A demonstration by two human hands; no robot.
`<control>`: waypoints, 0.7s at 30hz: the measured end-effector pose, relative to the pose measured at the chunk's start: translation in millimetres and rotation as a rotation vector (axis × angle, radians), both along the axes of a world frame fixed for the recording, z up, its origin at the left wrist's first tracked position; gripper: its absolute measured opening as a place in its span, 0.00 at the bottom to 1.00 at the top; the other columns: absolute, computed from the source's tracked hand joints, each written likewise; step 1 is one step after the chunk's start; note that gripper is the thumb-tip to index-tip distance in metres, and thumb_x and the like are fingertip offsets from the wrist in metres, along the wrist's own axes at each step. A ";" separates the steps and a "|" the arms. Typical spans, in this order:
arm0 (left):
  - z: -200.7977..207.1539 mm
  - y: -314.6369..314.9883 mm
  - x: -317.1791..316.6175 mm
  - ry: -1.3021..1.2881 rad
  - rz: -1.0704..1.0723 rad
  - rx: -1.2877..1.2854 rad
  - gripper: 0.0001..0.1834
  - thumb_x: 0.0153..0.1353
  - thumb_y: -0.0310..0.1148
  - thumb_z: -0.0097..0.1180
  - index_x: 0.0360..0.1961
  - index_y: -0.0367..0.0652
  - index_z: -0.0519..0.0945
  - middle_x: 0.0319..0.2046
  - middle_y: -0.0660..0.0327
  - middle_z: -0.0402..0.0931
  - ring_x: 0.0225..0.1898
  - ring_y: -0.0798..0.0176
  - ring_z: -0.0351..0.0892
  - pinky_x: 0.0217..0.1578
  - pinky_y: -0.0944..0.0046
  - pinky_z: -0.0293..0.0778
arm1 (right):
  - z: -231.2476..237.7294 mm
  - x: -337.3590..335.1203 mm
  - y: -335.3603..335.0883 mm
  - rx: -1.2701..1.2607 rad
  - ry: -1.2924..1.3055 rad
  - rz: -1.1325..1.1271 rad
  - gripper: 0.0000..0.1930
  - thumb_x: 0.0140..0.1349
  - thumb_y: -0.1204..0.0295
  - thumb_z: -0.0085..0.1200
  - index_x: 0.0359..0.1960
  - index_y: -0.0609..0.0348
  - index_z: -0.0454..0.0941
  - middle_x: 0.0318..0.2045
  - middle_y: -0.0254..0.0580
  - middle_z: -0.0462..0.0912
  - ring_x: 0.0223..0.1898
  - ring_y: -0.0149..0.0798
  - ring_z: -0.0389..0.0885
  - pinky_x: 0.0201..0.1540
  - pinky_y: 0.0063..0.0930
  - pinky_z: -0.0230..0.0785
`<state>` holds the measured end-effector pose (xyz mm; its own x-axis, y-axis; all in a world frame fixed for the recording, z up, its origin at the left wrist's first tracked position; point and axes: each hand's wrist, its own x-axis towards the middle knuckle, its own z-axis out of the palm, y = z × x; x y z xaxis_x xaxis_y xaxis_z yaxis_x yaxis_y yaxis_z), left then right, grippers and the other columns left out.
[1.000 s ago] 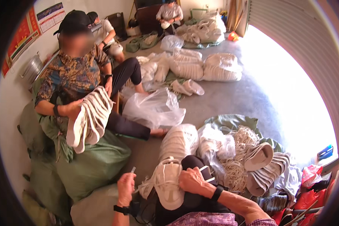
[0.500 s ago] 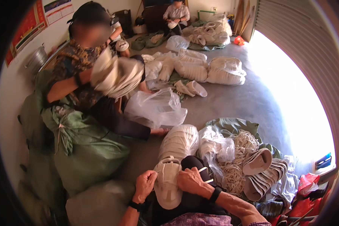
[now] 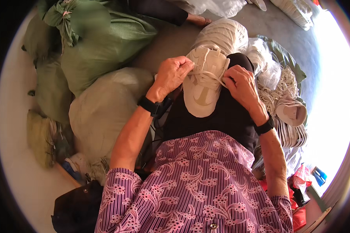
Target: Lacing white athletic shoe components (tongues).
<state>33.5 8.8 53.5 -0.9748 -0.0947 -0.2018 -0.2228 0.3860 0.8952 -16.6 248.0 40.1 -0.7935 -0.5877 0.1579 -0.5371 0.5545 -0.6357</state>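
Note:
A cream shoe upper (image 3: 202,97) lies over my knee, its toe toward me. A pale shoelace (image 3: 204,74) crosses its throat near the tongue. My left hand (image 3: 173,75) pinches the lace at the upper's left edge, thumb against forefinger. At the right edge, my right hand (image 3: 241,83) has its fingers closed on the other side of the lace. Just beyond the upper is a plastic-wrapped stack of similar uppers (image 3: 225,33).
Large green sacks (image 3: 101,50) and a pale sack (image 3: 109,105) crowd my left. At right lie a heap of loose laces (image 3: 287,83), a row of nested uppers (image 3: 291,134) and clear plastic bags (image 3: 266,64). Another person's foot (image 3: 198,20) shows beyond.
My view has tipped down toward my lap, so the co-workers' upper bodies have left it. The lace now spans the upper between my hands.

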 end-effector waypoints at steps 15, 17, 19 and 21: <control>-20.4 26.5 -2.5 0.290 -0.091 -0.553 0.16 0.59 0.40 0.53 0.25 0.36 0.77 0.17 0.51 0.70 0.19 0.61 0.69 0.24 0.58 0.67 | 2.8 0.1 -4.9 0.018 0.033 -0.019 0.02 0.53 0.73 0.55 0.27 0.55 0.78 0.28 0.36 0.77 0.35 0.41 0.76 0.42 0.37 0.63; -19.6 25.7 -7.1 0.306 -0.066 -0.556 0.17 0.59 0.40 0.52 0.24 0.35 0.77 0.17 0.48 0.69 0.18 0.58 0.69 0.24 0.56 0.67 | 9.4 -3.6 -5.6 0.042 -0.244 -0.069 0.03 0.54 0.73 0.55 0.29 0.57 0.78 0.30 0.40 0.78 0.35 0.45 0.77 0.45 0.39 0.65; -18.5 16.2 -10.6 0.121 -0.037 -0.126 0.17 0.60 0.40 0.51 0.24 0.35 0.76 0.15 0.54 0.67 0.18 0.63 0.67 0.23 0.58 0.65 | 11.9 -12.8 -11.9 -0.032 -0.156 -0.064 0.04 0.54 0.72 0.55 0.31 0.57 0.79 0.32 0.41 0.79 0.38 0.46 0.77 0.46 0.40 0.65; -19.5 11.2 -4.2 0.034 -0.002 -0.059 0.17 0.60 0.40 0.50 0.25 0.35 0.76 0.15 0.58 0.67 0.20 0.67 0.65 0.24 0.61 0.65 | 10.0 -22.8 -22.7 -0.109 -0.076 -0.079 0.05 0.54 0.72 0.54 0.32 0.57 0.79 0.34 0.42 0.79 0.40 0.48 0.76 0.47 0.41 0.66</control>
<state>29.4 20.1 34.0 -0.9812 -0.1032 -0.1632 -0.1921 0.4391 0.8777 -39.5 225.2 50.1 -0.8487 -0.5056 0.1553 -0.4428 0.5187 -0.7313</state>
